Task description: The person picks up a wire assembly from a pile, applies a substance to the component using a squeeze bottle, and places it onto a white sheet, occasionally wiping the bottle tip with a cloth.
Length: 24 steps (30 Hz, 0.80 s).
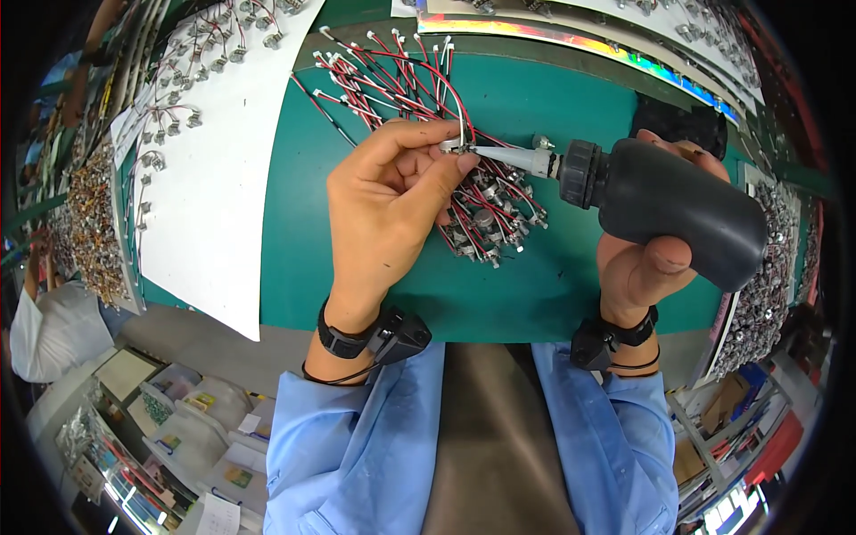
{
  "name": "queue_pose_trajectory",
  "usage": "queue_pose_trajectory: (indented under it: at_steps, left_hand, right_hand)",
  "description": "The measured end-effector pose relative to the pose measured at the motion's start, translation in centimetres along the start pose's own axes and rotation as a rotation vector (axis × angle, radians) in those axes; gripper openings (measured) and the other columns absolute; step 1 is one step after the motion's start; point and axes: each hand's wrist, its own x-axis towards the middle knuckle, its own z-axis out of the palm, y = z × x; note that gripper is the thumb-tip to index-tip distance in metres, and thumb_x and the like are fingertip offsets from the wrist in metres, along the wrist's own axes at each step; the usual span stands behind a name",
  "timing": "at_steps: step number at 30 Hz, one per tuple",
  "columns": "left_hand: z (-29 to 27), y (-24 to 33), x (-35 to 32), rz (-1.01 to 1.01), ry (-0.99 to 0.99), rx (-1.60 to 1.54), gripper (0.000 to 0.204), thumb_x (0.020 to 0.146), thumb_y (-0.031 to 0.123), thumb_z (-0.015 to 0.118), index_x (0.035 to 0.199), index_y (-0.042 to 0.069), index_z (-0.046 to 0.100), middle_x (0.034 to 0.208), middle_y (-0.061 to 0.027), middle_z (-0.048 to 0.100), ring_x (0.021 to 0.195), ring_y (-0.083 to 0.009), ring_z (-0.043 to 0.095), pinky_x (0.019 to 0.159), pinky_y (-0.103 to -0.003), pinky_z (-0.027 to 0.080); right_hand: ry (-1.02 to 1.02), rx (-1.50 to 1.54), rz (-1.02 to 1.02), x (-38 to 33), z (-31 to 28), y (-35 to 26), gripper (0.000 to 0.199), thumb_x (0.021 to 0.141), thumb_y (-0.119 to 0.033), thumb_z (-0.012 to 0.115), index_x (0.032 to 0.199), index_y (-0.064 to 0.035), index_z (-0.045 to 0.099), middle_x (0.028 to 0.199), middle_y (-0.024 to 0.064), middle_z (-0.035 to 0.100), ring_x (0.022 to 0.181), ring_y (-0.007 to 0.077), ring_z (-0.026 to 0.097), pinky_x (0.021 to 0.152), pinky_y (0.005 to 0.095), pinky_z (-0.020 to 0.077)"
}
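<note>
Between the thumb and forefinger of my left hand (379, 214) is a small round metal part (453, 145) with thin red, white and black wires rising from it. My right hand (635, 275) is wrapped round a black squeeze bottle (682, 209), tilted so that it points left. The bottle's pale tapered nozzle (517, 158) reaches the part at my left fingertips; whether its tip touches cannot be made out. Under and beyond my hands lies a heap of wired metal parts (486, 218), their wires fanning away to small white connectors (366, 71).
A green mat (312, 267) covers the bench. On the left, a white sheet (209, 205) carries rows of wired parts. Trays of loose parts (767, 303) flank both sides. A black cloth-like object (687, 125) lies behind the bottle. Another person (58, 330) is at far left.
</note>
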Motion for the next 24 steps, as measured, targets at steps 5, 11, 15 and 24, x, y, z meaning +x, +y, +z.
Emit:
queue_pose_trajectory:
  at_steps: [5, 11, 15, 24]
  left_hand:
    - [0.0, -0.1, 0.0, -0.005, 0.0, 0.003, 0.018, 0.075, -0.006, 0.059, 0.093, -0.004, 0.057, 0.064, -0.0015, 0.053, 0.048, -0.0028, 0.046, 0.041, -0.015, 0.034]
    - [0.1, 0.0, 0.0, 0.0, -0.01, 0.013, 0.018, 0.075, -0.006, 0.058, 0.093, -0.004, 0.057, 0.064, -0.0014, 0.053, 0.048, -0.0028, 0.046, 0.041, -0.015, 0.034]
    - [0.2, -0.1, 0.0, -0.005, 0.003, 0.013, 0.018, 0.075, -0.006, 0.057, 0.093, -0.004, 0.057, 0.064, -0.0014, 0.053, 0.049, -0.003, 0.046, 0.041, -0.015, 0.034]
    - [0.2, 0.0, 0.0, -0.03, 0.02, 0.016, 0.018, 0.076, -0.005, 0.057, 0.094, -0.004, 0.057, 0.065, -0.0025, 0.056, 0.05, -0.0028, 0.047, 0.041, -0.015, 0.035]
  right_hand:
    - [-0.027, -0.013, -0.009, -0.2, 0.0, -0.1, 0.078, 0.068, -0.049, 0.064, 0.12, 0.0014, 0.034, 0.109, 0.0152, 0.047, 0.101, 0.0304, 0.051, 0.088, 0.04, 0.0422]
    - [-0.04, -0.002, -0.044, -0.3, -0.2, 0.3, 0.078, 0.068, -0.047, 0.065, 0.12, 0.0004, 0.033, 0.107, 0.016, 0.048, 0.1, 0.0294, 0.051, 0.088, 0.0395, 0.043]
    - [-0.123, -0.001, -0.116, 0.0, -0.7, 0.8, 0.077, 0.068, -0.047, 0.064, 0.12, 0.0002, 0.033, 0.106, 0.0164, 0.049, 0.1, 0.0283, 0.051, 0.088, 0.0393, 0.043]
    - [-0.202, -0.072, -0.174, 0.4, -1.0, 0.4, 0.077, 0.068, -0.048, 0.063, 0.119, -0.0002, 0.032, 0.104, 0.0175, 0.05, 0.101, 0.0266, 0.05, 0.09, 0.0391, 0.0422]
